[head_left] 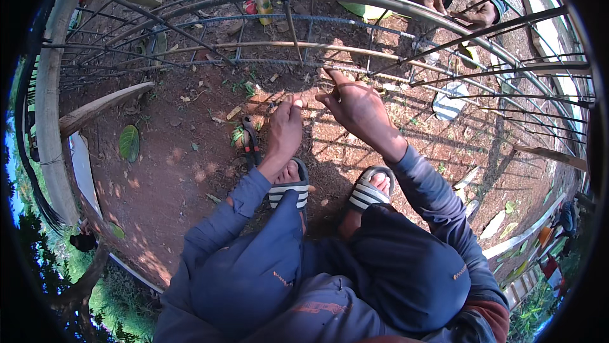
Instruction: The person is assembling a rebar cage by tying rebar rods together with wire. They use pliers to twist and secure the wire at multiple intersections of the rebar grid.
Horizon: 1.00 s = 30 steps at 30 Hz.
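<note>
I crouch in front of a cage of steel reinforcing bars (pixel 254 45). My left hand (pixel 285 128) is closed just below the lowest bar, thumb against the fingers; whatever is pinched there is too small to make out. To its right, my right hand (pixel 360 107) reaches up with the index finger stretched to the lower bar and the thumb apart from it. The other fingers of that hand curl out of sight. Beside my left wrist, a pair of pincers (pixel 252 142) with red and black handles lies on the soil.
Across the cage, a co-worker's hands (pixel 447 3) are near the bars. A wooden post (pixel 52 108) and a slanting wooden stake (pixel 104 110) stand on the left. A loose sandal (pixel 451 100) lies under the bars on the right. My sandalled feet (pixel 289 185) rest on reddish soil.
</note>
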Each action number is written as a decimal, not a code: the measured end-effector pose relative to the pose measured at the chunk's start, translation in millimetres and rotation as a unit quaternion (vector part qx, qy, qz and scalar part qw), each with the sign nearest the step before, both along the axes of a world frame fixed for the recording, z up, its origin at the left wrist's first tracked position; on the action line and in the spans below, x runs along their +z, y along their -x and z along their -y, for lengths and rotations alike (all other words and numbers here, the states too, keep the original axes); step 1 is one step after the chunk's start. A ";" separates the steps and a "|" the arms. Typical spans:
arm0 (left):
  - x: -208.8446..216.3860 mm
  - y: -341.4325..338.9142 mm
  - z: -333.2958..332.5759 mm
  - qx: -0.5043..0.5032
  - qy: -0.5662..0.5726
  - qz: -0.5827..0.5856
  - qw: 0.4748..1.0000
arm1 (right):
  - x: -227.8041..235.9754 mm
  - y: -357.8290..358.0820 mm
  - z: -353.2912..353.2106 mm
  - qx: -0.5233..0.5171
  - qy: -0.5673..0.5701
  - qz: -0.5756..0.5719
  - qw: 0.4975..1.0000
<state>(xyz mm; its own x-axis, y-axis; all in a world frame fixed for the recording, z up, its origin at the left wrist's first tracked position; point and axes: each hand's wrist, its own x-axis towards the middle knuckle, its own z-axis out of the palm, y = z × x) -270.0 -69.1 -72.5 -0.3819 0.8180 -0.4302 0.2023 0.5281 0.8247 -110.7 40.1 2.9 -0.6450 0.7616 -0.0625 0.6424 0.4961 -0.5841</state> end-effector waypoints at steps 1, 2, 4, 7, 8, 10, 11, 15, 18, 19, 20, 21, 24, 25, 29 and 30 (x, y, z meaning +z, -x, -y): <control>7.2 -0.1 -11.0 0.015 -0.008 0.000 1.000 | 17.8 2.9 -4.8 0.000 0.017 -0.018 1.000; 16.2 -4.0 -24.2 0.026 -0.017 0.002 1.000 | 24.9 3.0 -16.5 0.028 -0.058 -0.060 0.996; 28.8 -9.5 -43.4 0.045 -0.072 -0.010 0.996 | 46.1 9.0 -40.1 0.048 -0.140 -0.068 0.987; 33.0 -11.1 -59.6 0.082 -0.116 -0.019 0.990 | 20.8 22.2 -78.8 0.047 -0.225 -0.064 0.971; 10.2 -7.8 -60.2 0.096 -0.132 -0.035 0.986 | 16.1 29.4 -88.4 0.049 -0.113 -0.055 0.991; 9.5 -10.7 -68.1 0.090 -0.145 -0.050 0.984 | 12.2 36.4 -105.4 0.037 0.112 -0.027 0.993; 9.6 -12.6 -71.7 0.088 -0.151 -0.057 0.983 | 10.8 38.0 -111.4 0.024 0.149 -0.044 0.988; 1.5 -13.0 -69.4 0.121 -0.140 -0.011 0.983 | 14.0 61.1 -107.6 -0.026 0.224 -0.104 0.969; 5.4 -8.8 -67.9 0.111 -0.147 -0.027 0.983 | 15.9 65.8 -101.6 -0.063 0.239 -0.144 0.958; 9.4 -7.4 -67.3 0.111 -0.136 -0.020 0.984 | 13.3 65.4 -100.9 -0.070 0.232 -0.153 0.958; 13.4 -5.8 -66.1 0.111 -0.126 -0.013 0.986 | 10.7 64.4 -99.4 -0.076 0.226 -0.162 0.958; 22.2 -0.3 -62.2 0.086 -0.113 0.014 0.990 | 7.4 65.0 -95.2 -0.082 0.223 -0.171 0.956; 71.9 29.0 -61.3 -0.029 -0.045 -0.026 0.998 | 13.7 60.2 -79.6 -0.067 0.160 -0.213 0.962; 78.5 38.2 -62.4 -0.067 -0.082 -0.093 0.990 | 6.3 57.0 -77.1 -0.050 0.130 -0.240 0.961; 94.2 74.1 -73.6 -0.226 -0.206 -0.358 0.882 | 15.6 51.3 -64.9 -0.049 0.048 -0.107 0.992; 96.8 79.6 -86.5 -0.273 -0.237 -0.416 0.834 | 6.2 47.4 -65.7 -0.034 -0.011 -0.131 0.991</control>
<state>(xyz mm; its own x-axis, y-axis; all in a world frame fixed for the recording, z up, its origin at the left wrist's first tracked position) -349.6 17.5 24.3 0.0983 0.9708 0.2189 0.9131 -0.1754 0.3680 -158.1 105.8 9.1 -0.5836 0.8036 0.1169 0.5028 0.4706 -0.7250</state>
